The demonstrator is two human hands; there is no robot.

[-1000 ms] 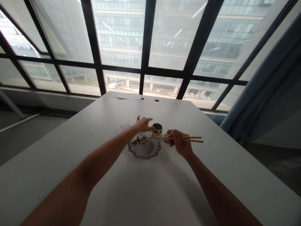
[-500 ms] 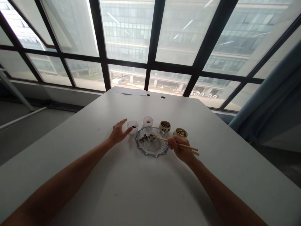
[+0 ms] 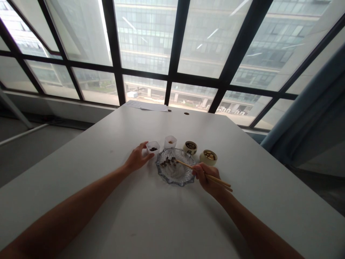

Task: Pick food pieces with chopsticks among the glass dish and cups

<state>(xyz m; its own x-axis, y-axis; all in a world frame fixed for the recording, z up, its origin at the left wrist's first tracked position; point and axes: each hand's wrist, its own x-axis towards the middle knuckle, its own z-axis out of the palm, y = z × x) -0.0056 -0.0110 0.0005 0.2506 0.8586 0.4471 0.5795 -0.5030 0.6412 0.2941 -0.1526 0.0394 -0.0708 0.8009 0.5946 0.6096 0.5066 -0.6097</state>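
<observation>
My left hand [image 3: 137, 158] has its thumb and fingers around the near side of a small clear plastic cup [image 3: 158, 146] with dark bits in it. A pair of wooden chopsticks [image 3: 215, 179] is in my right hand [image 3: 206, 176]. Their tips touch or hover over several small dark pieces [image 3: 169, 161] in a scalloped glass dish [image 3: 180, 180]; I cannot tell whether a piece is pinched. The dish stands on the table between my hands.
Behind the dish stands a second clear cup [image 3: 170, 141] with a little in it. To its right are two pale round pots, one with dark contents [image 3: 190, 148], one with light pieces [image 3: 209, 157]. White papers [image 3: 148, 106] lie by the far edge of the white table [image 3: 129, 223].
My left hand has closed from a spread pose onto the clear cup. The chopstick tips stay over the dark pieces. The view has shifted slightly.
</observation>
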